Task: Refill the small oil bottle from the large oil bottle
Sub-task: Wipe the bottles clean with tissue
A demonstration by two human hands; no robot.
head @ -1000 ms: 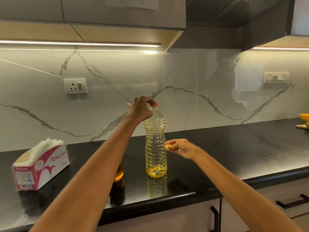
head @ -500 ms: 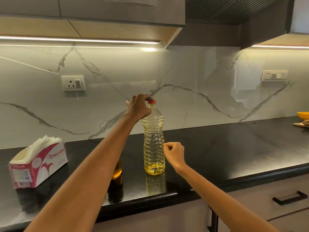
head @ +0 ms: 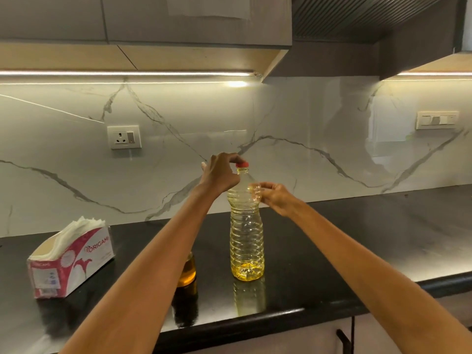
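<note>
My right hand (head: 274, 198) has risen to grip the large oil bottle (head: 246, 233) at its shoulder — my left hand (head: 221, 175) still pinches the red cap (head: 242, 164), ready to unscrew.

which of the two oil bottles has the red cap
The tall clear ribbed plastic bottle, standing upright with pale yellow oil. The left hand grips its red cap. The short bottle of amber oil is mostly hidden behind the left forearm.

Left forearm (head: 158, 264) hides most of the small oil bottle (head: 188, 270).
</note>
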